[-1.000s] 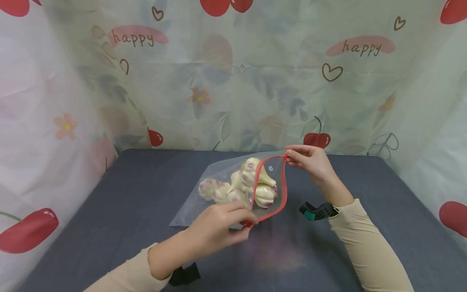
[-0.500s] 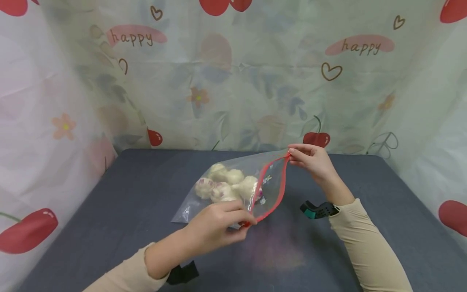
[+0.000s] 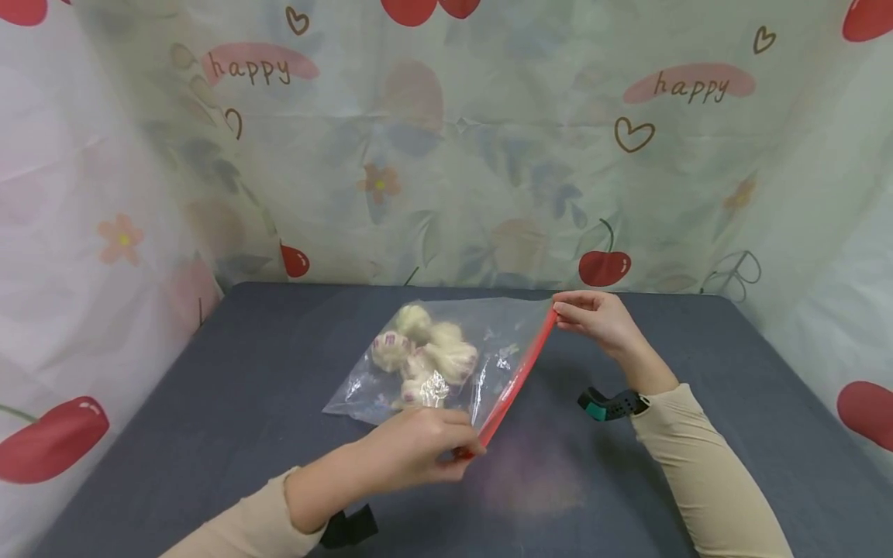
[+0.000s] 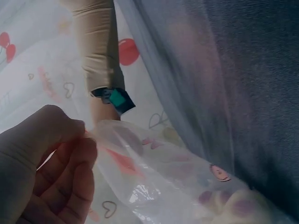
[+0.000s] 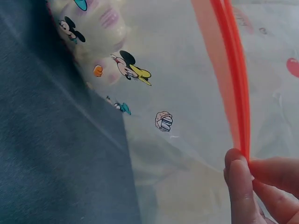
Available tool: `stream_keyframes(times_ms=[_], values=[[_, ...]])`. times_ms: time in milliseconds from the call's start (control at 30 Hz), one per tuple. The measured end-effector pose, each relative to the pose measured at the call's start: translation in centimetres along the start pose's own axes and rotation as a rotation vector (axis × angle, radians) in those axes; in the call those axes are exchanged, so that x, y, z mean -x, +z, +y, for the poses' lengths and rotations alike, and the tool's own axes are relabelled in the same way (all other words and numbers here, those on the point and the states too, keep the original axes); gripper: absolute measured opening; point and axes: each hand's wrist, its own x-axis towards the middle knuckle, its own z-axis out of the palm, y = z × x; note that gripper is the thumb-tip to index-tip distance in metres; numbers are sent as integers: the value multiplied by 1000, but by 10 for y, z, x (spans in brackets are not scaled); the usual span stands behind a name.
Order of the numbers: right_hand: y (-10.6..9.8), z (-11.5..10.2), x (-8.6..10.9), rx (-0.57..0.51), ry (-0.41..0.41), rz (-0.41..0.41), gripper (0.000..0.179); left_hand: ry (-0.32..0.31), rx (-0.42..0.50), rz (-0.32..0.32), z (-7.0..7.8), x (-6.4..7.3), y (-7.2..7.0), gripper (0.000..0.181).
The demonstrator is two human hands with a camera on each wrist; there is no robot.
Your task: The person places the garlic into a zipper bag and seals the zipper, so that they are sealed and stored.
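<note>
At the middle of the grey table (image 3: 209,403) lies a clear plastic bag (image 3: 446,364) with a red zip strip (image 3: 518,380) along its right edge. Inside it, toward the far left, sit several pale garlic bulbs (image 3: 425,353). The left hand (image 3: 418,449) pinches the near end of the strip between thumb and fingers. The right hand (image 3: 600,322) pinches the far end likewise. The strip runs taut and pressed flat between them. A printed curtain (image 3: 446,155) stands behind the table.

Clear bag (image 3: 446,353) with red zip strip (image 3: 519,372), cartoon prints; seemingly cream, purple-marked garlic (image 3: 425,353); grey table (image 3: 209,387).
</note>
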Motion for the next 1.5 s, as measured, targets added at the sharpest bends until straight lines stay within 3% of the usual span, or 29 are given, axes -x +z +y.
stream_keyframes(times_ms=[167,400,567,733,1033,1200,1367,1500], values=[[-1,14,-1,51,50,-1,45,-98,66,-118,-7,5,7,15],[-5,32,0,127,111,-31,48,-182,140,-193,-16,10,14,16],[-8,43,2,165,144,-71,50,-269,124,-243,-22,14,20,22],[-8,51,4,185,177,-98,50,-294,142,-256,-28,19,26,17],[-6,56,8,150,219,-88,50,-312,251,-372,-32,17,27,14],[-6,56,10,74,240,-97,53,-248,248,-368,-34,-4,7,18],[-5,57,12,14,250,-108,51,-242,183,-266,-46,-46,-18,12],[-3,59,14,-5,271,-109,48,-263,158,-233,-61,-82,-25,12]])
